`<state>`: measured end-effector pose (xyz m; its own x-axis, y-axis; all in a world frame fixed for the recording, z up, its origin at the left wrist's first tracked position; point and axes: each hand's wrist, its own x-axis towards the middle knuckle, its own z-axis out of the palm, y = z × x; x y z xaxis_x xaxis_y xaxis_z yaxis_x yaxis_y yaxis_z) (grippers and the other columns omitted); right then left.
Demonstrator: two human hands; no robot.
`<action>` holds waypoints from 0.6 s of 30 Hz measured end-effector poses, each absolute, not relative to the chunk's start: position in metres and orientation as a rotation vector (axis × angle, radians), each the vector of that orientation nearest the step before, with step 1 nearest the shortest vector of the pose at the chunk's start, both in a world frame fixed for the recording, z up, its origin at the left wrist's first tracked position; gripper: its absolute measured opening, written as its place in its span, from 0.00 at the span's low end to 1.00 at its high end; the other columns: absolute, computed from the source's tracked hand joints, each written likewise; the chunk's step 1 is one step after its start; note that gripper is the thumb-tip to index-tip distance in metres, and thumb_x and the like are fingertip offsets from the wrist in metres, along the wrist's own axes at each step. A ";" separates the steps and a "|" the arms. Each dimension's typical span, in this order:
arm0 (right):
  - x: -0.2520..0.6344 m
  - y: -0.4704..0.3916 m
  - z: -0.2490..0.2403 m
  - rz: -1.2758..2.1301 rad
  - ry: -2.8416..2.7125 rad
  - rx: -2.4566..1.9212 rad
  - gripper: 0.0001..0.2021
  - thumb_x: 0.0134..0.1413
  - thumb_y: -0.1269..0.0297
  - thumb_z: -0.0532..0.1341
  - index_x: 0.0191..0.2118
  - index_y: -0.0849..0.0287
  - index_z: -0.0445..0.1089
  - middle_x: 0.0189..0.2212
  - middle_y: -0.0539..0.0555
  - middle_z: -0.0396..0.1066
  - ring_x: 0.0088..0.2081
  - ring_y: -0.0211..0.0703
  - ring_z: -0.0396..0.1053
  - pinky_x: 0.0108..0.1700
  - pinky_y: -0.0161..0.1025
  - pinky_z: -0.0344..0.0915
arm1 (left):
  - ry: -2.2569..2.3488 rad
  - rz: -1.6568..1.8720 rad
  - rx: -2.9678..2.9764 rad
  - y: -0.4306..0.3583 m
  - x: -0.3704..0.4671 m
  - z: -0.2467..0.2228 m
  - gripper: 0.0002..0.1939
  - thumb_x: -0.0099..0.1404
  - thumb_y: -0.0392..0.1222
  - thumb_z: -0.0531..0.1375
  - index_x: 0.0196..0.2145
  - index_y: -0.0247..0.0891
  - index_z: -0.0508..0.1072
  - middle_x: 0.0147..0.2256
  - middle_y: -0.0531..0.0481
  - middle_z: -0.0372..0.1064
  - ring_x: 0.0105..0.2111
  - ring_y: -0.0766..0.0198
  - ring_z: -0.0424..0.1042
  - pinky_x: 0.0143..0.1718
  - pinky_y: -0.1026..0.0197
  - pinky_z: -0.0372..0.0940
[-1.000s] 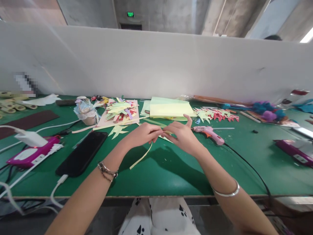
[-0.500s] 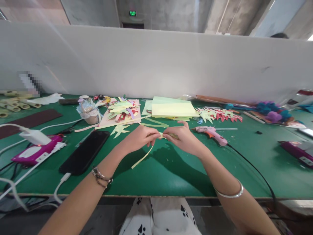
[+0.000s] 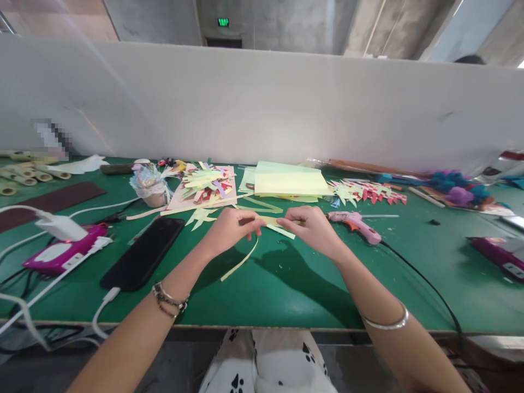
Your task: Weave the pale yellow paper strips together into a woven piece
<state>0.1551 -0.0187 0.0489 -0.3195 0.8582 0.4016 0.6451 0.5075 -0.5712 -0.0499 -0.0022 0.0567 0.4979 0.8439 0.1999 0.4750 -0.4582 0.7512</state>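
Roughly at ten o'clock from the hands, pale rolls lie at the far left of the green bench. Toward nine o'clock are a dark brown strip and, nearer, a magenta power strip with a white plug in it. The black phone lies between eight and nine o'clock, a white cable at its near end. At ten o'clock stands a wrapped cup; at eleven, a pile of coloured paper cut-outs.

The left hand is narrow, pinching one end of a yellow paper strip between thumb and fingers. A thin curved strip hangs from its fingers toward seven o'clock. The right hand pinches the other end, so the yellow paper strip spans the gap above the bench. Pale paper sheets lie at twelve o'clock.

Beyond the right hand, a pink glue gun lies at three o'clock, red and green pointed cut-outs at two, and a purple pompom between them, farther right.
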 end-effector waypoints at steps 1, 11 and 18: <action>0.155 -0.019 0.049 0.404 -2.069 -1.223 0.18 0.54 0.58 0.56 0.18 0.61 0.61 0.15 0.46 0.58 0.20 0.32 0.51 0.24 0.32 0.49 | 1.074 0.762 2.106 -0.003 -0.050 0.057 0.17 0.61 0.50 0.54 0.23 0.36 0.72 0.24 0.52 0.71 0.18 0.71 0.65 0.25 0.68 0.61; 0.155 -0.018 0.049 0.402 -2.043 -1.212 0.18 0.54 0.57 0.56 0.18 0.61 0.60 0.15 0.46 0.57 0.20 0.31 0.51 0.24 0.31 0.49 | 1.069 0.784 2.037 -0.004 -0.056 0.059 0.16 0.60 0.51 0.55 0.29 0.36 0.75 0.26 0.51 0.74 0.19 0.71 0.66 0.25 0.67 0.63; 0.156 -0.019 0.047 0.452 -2.057 -1.182 0.17 0.54 0.57 0.57 0.20 0.61 0.63 0.17 0.47 0.60 0.21 0.32 0.53 0.25 0.32 0.50 | 1.114 0.755 2.026 -0.002 -0.060 0.059 0.17 0.60 0.52 0.55 0.28 0.35 0.76 0.26 0.49 0.74 0.17 0.71 0.65 0.23 0.68 0.61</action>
